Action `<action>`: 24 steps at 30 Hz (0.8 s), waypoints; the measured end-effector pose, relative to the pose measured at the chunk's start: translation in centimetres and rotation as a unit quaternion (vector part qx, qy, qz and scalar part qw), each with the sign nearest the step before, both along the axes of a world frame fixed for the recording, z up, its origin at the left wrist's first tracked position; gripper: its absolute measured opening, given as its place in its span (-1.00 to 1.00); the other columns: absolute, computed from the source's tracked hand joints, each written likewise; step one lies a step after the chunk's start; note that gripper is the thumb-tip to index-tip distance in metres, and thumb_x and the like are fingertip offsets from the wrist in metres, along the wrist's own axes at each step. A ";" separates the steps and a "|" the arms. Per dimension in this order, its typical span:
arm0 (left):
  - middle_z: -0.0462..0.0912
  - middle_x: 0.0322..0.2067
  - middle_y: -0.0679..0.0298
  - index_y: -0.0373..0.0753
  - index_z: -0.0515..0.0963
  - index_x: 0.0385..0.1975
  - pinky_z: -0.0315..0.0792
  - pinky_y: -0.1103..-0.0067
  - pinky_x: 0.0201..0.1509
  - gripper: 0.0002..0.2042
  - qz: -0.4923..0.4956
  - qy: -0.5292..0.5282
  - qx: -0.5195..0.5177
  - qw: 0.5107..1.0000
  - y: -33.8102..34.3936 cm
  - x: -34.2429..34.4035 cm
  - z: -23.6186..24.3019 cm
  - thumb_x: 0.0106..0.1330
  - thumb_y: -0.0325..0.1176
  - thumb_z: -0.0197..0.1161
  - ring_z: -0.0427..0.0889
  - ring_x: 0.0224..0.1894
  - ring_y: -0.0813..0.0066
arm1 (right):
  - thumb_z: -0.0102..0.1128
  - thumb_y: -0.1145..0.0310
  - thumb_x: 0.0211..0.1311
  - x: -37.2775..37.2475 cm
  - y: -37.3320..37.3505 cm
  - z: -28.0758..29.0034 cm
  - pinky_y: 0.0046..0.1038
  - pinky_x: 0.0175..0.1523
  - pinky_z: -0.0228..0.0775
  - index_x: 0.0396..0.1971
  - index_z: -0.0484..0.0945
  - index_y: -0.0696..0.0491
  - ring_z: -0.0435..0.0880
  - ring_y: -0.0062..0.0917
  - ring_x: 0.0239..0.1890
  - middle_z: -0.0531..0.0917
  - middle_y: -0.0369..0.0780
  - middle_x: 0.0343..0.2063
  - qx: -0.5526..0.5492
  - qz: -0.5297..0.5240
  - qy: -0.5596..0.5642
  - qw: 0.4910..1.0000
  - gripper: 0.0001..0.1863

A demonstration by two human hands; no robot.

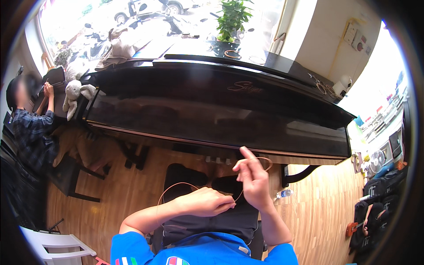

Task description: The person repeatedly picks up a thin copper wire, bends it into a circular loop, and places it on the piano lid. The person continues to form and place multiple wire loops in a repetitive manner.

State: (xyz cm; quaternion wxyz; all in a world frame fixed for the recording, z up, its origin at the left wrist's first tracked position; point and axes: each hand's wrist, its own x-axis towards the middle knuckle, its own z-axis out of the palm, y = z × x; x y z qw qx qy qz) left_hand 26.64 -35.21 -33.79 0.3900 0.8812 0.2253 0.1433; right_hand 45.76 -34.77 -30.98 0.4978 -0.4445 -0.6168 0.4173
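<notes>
A thin copper-coloured wire (173, 184) runs between my two hands above my lap. My left hand (207, 202) is closed, its fingertips pinching the wire, and a length of it arcs back over my left forearm. From that pinch the wire rises to my right hand (253, 181), held upright just to the right. One right finger points up while the others bend around the wire, which makes a small loop beside the fingers. Exactly how the right fingertips grip it is partly hidden.
A closed black upright piano (212, 110) stands ahead, bearing a potted plant (232, 22) and coiled cords (324, 86). At left, a person (31, 128) sits near a plush rabbit (74, 90). A plastic bottle (285, 193) lies on the floor; a white chair (57, 243) is lower left.
</notes>
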 end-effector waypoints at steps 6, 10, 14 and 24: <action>0.57 -0.65 0.13 -0.20 0.54 -0.45 0.49 0.27 -0.44 -0.68 0.048 0.002 0.102 0.994 1.1 -1.5 2.2 0.49 -0.11 0.13 0.64 -0.52 0.08 | -0.02 0.64 0.38 1.6 0.4 -0.1 -0.48 -0.14 0.53 0.33 0.40 0.14 0.60 -0.51 -0.35 0.65 -0.19 -0.29 0.004 0.158 -0.193 0.968 -0.49; 0.59 -0.61 0.15 -0.18 0.57 -0.47 0.49 0.30 -0.44 -0.70 0.087 0.019 0.115 0.989 1.8 -2.8 3.2 0.45 -0.12 0.18 0.64 -0.51 0.13 | -0.11 0.60 0.37 2.7 0.6 0.1 -0.38 -0.05 0.50 0.32 0.39 0.14 0.62 -0.40 -0.26 0.64 -0.16 -0.28 -0.042 0.230 -0.268 0.935 -0.49; 0.57 -0.64 0.18 -0.17 0.58 -0.53 0.46 0.35 -0.47 -0.70 0.101 0.030 0.091 0.990 1.8 -3.2 4.3 0.41 -0.14 0.23 0.62 -0.54 0.15 | -0.10 0.38 0.53 1.9 0.7 1.0 -0.38 -0.05 0.47 0.26 0.44 0.16 0.62 -0.48 -0.23 0.62 -0.21 -0.34 -0.137 0.235 -0.212 0.939 -0.60; 0.56 -0.66 0.25 -0.15 0.60 -0.55 0.44 0.39 -0.50 -0.73 0.090 0.023 0.119 0.989 1.1 -3.5 5.1 0.37 -0.17 0.27 0.61 -0.57 0.20 | -0.14 0.29 0.62 2.6 1.6 -0.4 -0.46 0.05 0.58 0.04 0.51 0.22 0.73 -0.56 -0.19 0.71 -0.22 -0.38 -0.256 0.249 0.022 0.934 -0.67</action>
